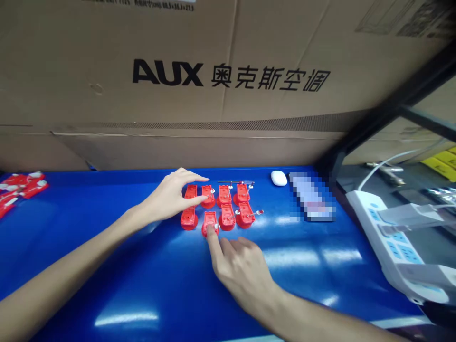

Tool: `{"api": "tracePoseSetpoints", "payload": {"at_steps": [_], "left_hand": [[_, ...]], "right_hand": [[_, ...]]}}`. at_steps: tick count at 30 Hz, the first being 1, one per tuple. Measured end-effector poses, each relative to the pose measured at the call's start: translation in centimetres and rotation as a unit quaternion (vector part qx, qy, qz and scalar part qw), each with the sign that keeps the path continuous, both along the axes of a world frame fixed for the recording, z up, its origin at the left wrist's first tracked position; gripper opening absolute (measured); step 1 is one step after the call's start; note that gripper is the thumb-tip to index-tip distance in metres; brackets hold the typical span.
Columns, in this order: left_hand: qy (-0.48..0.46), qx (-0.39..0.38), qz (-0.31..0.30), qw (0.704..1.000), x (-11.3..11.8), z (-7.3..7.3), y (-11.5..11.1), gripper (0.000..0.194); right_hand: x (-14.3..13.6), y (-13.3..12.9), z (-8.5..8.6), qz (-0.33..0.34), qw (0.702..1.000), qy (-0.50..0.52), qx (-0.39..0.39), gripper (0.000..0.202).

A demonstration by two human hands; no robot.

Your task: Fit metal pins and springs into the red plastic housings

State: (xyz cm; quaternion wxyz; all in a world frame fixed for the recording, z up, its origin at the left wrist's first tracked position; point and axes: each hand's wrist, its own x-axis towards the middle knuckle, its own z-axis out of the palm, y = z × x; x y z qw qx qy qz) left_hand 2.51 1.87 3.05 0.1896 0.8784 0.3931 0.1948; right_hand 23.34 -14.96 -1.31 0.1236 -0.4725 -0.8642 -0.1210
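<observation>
Several red plastic parts [245,214] stand in two rows on the blue table [171,280], most with a small white-tipped piece at the side. My left hand [171,194] is over the left end of the rows, thumb and fingers apart, nothing between them. With its index finger stretched out, my right hand [242,266] touches the nearest red part [210,222]; its other fingers are curled and hold nothing visible. Behind the back row lies a thin screwdriver [237,183].
A white mouse-like object [279,178] and a blurred-out phone [313,197] lie at the back right. Beyond them is a white power strip [395,247] with plugs. More red parts [23,186] lie far left. A large cardboard box [228,109] stands behind the table.
</observation>
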Motion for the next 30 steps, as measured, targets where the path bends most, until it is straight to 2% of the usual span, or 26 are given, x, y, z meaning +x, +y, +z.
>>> {"api": "tracePoseSetpoints", "payload": {"at_steps": [7,9,12,14,17,19,22,24,27,30], "left_hand": [[0.043,0.010,-0.013,0.999,1.0,-1.7,0.2,0.058],[0.044,0.014,-0.014,0.999,1.2,-1.4,0.1,0.057],[0.040,0.023,-0.012,0.999,1.1,0.0,-0.8,0.057],[0.028,0.026,-0.008,0.999,0.9,1.4,-2.1,0.056],[-0.012,0.006,-0.037,0.999,0.2,3.0,-5.1,0.052],[-0.020,-0.007,-0.051,0.998,-0.6,3.3,-7.4,0.048],[-0.002,-0.038,-0.016,0.999,-2.0,2.4,-10.5,0.046],[0.014,-0.060,0.000,0.998,-2.8,1.4,-12.0,0.045],[0.022,-0.074,0.009,0.997,-3.4,0.0,-13.2,0.050],[0.022,-0.091,0.015,0.995,-3.2,-1.0,-13.8,0.051]], "right_hand": [[1.2,-3.9,0.4,0.034,0.996,0.036,0.075,0.044],[1.6,-4.4,0.5,0.044,0.995,0.046,0.079,0.041],[2.0,-4.9,0.5,0.056,0.994,0.046,0.081,0.042],[2.3,-5.1,0.6,0.063,0.993,0.048,0.082,0.045],[3.1,-5.5,0.9,0.096,0.992,0.054,0.066,0.049],[3.8,-5.8,1.1,0.124,0.987,0.063,0.076,0.039],[5.1,-5.9,1.2,0.118,0.981,0.117,0.101,0.012],[5.7,-5.7,1.3,0.078,0.979,0.179,0.062,0.013],[6.3,-4.8,1.2,0.017,0.966,0.252,-0.051,0.043],[6.3,-3.4,0.9,0.001,0.949,0.278,-0.147,0.067]]}}
